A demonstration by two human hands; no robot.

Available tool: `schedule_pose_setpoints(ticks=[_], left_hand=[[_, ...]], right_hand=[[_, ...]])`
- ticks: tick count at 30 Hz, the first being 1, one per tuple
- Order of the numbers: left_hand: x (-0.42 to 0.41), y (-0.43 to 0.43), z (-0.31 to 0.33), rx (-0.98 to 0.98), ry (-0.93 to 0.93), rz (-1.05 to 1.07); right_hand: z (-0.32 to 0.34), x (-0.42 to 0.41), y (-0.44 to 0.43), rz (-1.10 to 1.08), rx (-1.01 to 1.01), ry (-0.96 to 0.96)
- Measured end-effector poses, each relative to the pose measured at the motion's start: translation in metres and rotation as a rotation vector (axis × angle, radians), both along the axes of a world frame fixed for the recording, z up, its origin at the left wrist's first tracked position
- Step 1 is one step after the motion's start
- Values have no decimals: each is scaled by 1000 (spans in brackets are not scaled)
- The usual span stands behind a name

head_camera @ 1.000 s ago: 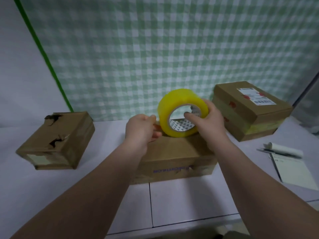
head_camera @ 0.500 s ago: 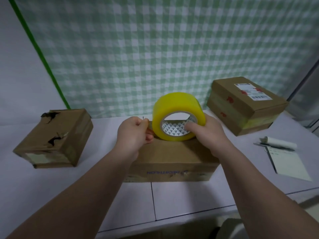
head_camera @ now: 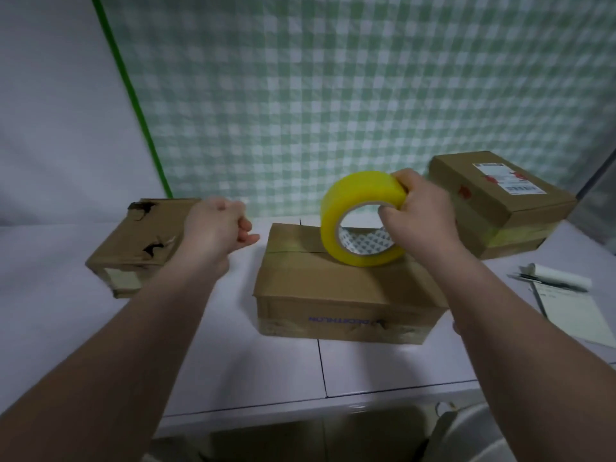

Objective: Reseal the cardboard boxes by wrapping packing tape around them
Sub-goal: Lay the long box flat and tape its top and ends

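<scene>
You're at a makeshift packing station, not a warehouse bench. Plain white table (head_camera: pixel 233 355) against a white wall (head_camera: pixel 50 111), with a green checked cloth (head_camera: pixel 333 95) hung behind it. On the table: torn box (head_camera: pixel 133 248) near the left edge, middle box (head_camera: pixel 333 288), labelled box (head_camera: pixel 493 208) at the back right corner, tape roll (head_camera: pixel 353 195), notepad (head_camera: pixel 573 311) and pen (head_camera: pixel 553 283) at the right edge. Home or office: can't tell.

Green-checked curtain (head_camera: pixel 333 95) behind white table (head_camera: pixel 233 361).
</scene>
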State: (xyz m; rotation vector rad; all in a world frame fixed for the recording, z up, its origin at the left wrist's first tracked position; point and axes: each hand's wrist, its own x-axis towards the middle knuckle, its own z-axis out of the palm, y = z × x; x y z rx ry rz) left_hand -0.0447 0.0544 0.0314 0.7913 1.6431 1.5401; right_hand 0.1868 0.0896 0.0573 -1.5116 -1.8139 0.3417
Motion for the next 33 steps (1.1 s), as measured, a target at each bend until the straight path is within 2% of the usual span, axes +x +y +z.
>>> schedule_pose_setpoints(ticks=[5,10,15,19,33], left_hand=[[-11,-8,-16,-49,-6,-16],[-9,-11,-36,-75,-151,23],[-4,-12,-52,-68,-132,57],[2,-14,-63,-73,-190,68],[4,-6,-86,-101,-125,69]], right_hand=[[1,-4,2,32,16,63],[0,-12,-2,99,54,100],[-9,-15,-6,171,32,212],[-22,-13,-10,190,16,332],[-42,-12,-9,171,-8,411]])
